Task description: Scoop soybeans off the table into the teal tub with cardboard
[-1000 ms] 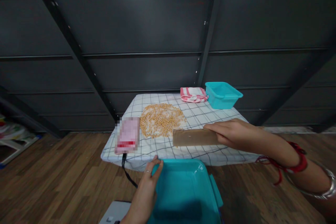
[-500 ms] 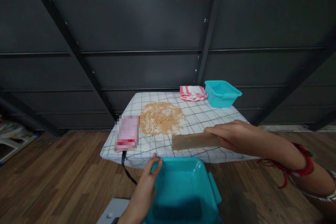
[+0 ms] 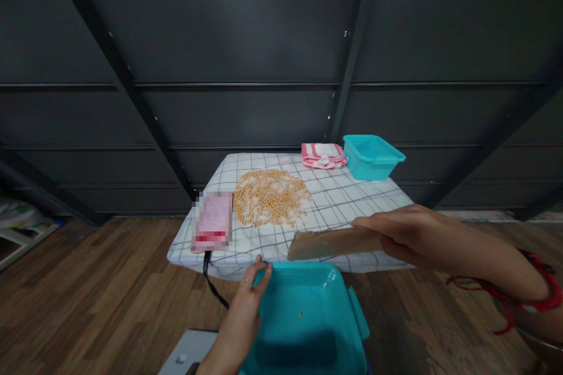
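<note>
My left hand (image 3: 248, 304) grips the near-left rim of a large teal tub (image 3: 308, 319), held just below the near edge of a small table (image 3: 352, 196) with a white checked cloth. One small bean lies on the tub's floor. My right hand (image 3: 398, 228) is closed on the end of a flat brown cardboard piece (image 3: 328, 243), which reaches left over the table's near edge above the tub. A heap of yellow beans (image 3: 269, 196) is spread on the cloth beyond the cardboard.
A pink blurred packet (image 3: 213, 221) with a black strap (image 3: 213, 284) lies at the table's left edge. A folded pink-striped cloth (image 3: 323, 155) and a smaller teal tub (image 3: 372, 156) sit at the far side. Dark metal panels stand behind; wooden floor surrounds the table.
My right hand has drawn the cardboard back toward the table's near edge and tilted it down at its left end. A bean now lies in the large tub. The left hand has barely moved.
</note>
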`<act>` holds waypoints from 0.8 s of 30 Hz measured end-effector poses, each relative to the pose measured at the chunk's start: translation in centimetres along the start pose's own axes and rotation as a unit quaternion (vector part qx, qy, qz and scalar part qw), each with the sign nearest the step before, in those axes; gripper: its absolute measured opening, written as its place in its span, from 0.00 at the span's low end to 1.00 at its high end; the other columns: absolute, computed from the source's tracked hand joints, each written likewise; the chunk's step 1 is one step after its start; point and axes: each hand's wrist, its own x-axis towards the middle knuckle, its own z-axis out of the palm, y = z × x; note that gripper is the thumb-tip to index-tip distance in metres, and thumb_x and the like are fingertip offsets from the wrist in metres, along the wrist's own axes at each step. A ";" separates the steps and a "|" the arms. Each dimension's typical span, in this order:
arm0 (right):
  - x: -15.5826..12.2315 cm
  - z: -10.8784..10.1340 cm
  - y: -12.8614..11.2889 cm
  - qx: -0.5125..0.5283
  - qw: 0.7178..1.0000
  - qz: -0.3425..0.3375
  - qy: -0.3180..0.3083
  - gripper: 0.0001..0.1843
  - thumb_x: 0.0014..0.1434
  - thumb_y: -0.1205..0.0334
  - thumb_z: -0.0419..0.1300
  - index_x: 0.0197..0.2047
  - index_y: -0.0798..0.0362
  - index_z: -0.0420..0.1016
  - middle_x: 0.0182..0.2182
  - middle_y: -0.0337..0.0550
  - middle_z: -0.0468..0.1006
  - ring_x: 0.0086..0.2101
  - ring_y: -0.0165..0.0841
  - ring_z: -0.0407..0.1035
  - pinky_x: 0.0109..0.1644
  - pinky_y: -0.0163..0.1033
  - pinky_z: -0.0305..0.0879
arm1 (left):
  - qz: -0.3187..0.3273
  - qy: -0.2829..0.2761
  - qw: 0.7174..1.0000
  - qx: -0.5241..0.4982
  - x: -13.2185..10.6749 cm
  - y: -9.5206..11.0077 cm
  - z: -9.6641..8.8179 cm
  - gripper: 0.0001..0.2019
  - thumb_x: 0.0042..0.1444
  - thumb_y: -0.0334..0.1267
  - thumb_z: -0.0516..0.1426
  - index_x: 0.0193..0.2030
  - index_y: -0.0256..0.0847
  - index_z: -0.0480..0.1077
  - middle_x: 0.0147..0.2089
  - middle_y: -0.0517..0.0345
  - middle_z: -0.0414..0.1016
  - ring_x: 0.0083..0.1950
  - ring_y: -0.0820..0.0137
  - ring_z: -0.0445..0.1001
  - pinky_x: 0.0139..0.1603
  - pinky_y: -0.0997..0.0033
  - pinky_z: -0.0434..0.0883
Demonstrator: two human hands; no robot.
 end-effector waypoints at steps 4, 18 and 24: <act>0.9 0.1 1.4 -0.056 0.998 0.005 0.027 0.15 0.55 0.72 0.45 0.42 0.54 0.67 0.31 0.42 0.76 0.28 0.32 0.70 0.28 0.35 0.62 | 0.011 0.005 1.000 0.004 0.0 -0.3 0.2 0.45 0.32 0.12 0.38 0.59 0.47 0.56 0.63 0.56 0.55 0.65 0.68 0.49 0.62 0.55 0.52; 3.0 2.0 2.0 -0.146 0.989 0.007 0.002 0.17 0.52 0.71 0.48 0.44 0.56 0.68 0.33 0.45 0.77 0.28 0.34 0.70 0.27 0.37 0.59 | 0.032 0.056 0.998 -0.025 -0.3 -0.9 1.3 0.46 0.32 0.13 0.39 0.60 0.53 0.55 0.63 0.63 0.56 0.65 0.68 0.50 0.62 0.57 0.56; 2.6 2.5 2.4 -0.125 0.992 -0.006 0.020 0.17 0.53 0.71 0.47 0.45 0.54 0.67 0.32 0.43 0.76 0.28 0.31 0.68 0.29 0.36 0.60 | 0.039 0.041 0.998 -0.009 -0.2 -0.8 0.9 0.46 0.32 0.13 0.40 0.61 0.53 0.52 0.62 0.61 0.57 0.65 0.67 0.50 0.61 0.54 0.55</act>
